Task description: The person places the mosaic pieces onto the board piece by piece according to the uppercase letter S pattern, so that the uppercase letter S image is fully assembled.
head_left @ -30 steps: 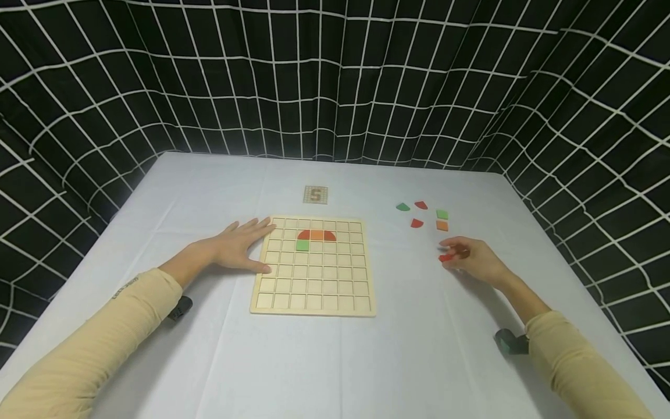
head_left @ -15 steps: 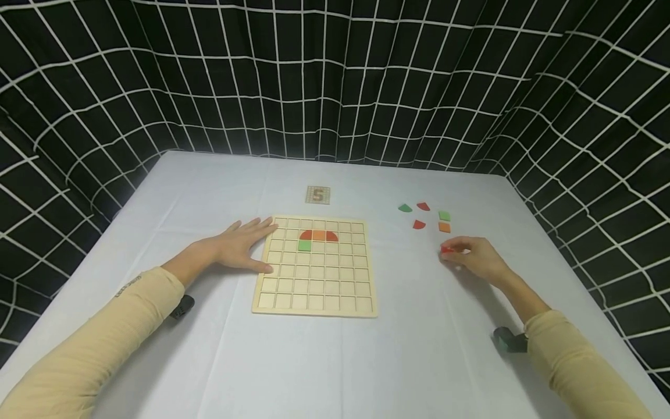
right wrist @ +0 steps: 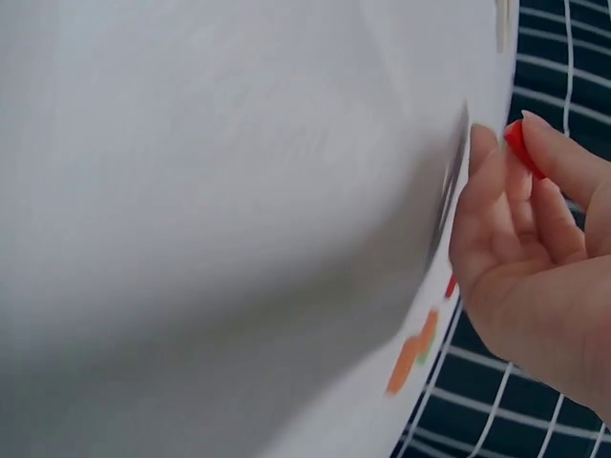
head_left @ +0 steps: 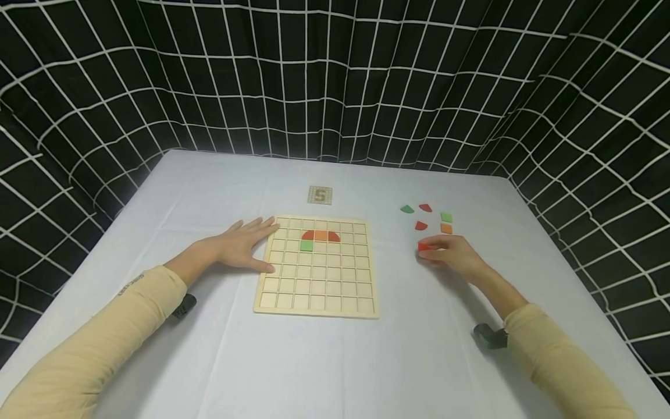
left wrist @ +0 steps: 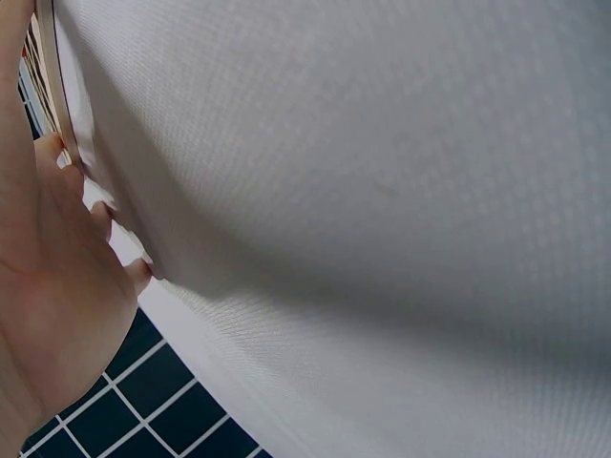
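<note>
The wooden grid board (head_left: 316,285) lies mid-table, with two red rounded pieces, an orange square (head_left: 321,235) between them and a green square (head_left: 306,245) below the left one. Fingers spread, the left hand (head_left: 235,247) rests at the board's left edge, fingertips and thumb touching it. To the right of the board, the right hand (head_left: 454,255) pinches a red piece (head_left: 423,247) between thumb and fingers; the right wrist view shows that red piece (right wrist: 523,151) too. The left wrist view shows the left hand (left wrist: 67,277) along the board's edge.
A small card (head_left: 320,195) marked like an S or 5 lies behind the board. Loose pieces lie at the right: a green one (head_left: 407,209), two red ones (head_left: 421,226), a green square (head_left: 446,217) and an orange square (head_left: 446,228). Dark grid-lined curtains surround the table.
The right hand has moved left with the red piece pinched in it, closer to the board. The left hand stays at the board's left edge.
</note>
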`<state>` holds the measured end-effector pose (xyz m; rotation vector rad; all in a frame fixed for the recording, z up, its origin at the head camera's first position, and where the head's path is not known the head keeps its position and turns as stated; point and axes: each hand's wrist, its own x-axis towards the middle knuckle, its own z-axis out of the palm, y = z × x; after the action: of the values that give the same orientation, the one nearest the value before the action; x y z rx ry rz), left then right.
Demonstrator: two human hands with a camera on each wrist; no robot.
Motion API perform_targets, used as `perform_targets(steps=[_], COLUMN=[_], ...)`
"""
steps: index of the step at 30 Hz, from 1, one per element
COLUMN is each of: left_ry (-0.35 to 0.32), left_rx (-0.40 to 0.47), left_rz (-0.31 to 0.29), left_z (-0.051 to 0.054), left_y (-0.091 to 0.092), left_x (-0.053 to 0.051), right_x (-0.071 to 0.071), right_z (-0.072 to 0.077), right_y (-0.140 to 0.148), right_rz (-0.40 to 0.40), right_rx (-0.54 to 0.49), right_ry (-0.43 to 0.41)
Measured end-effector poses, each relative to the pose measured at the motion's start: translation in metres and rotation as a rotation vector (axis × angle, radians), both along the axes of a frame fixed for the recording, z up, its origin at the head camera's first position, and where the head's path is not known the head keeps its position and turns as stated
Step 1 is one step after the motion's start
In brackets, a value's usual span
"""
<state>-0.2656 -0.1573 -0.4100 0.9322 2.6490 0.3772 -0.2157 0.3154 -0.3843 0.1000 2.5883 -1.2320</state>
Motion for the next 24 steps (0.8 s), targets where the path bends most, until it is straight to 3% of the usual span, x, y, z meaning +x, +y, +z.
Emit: perform_targets(steps=[10, 24], left_ry=[0.006, 0.005], left_rx=[0.004, 0.02], left_rz=[0.006, 0.001], left_z=[0.001, 0.0], left_y=[0.001, 0.0], left_x=[0.002, 0.001], right_x=[-0.008, -0.015], right_z=[0.001, 0.002], right_y=[-0.043, -0.094], right_rz=[0.011, 0.086], right_rx=[0.027, -0.025], right_ry=[-0.024, -0.045])
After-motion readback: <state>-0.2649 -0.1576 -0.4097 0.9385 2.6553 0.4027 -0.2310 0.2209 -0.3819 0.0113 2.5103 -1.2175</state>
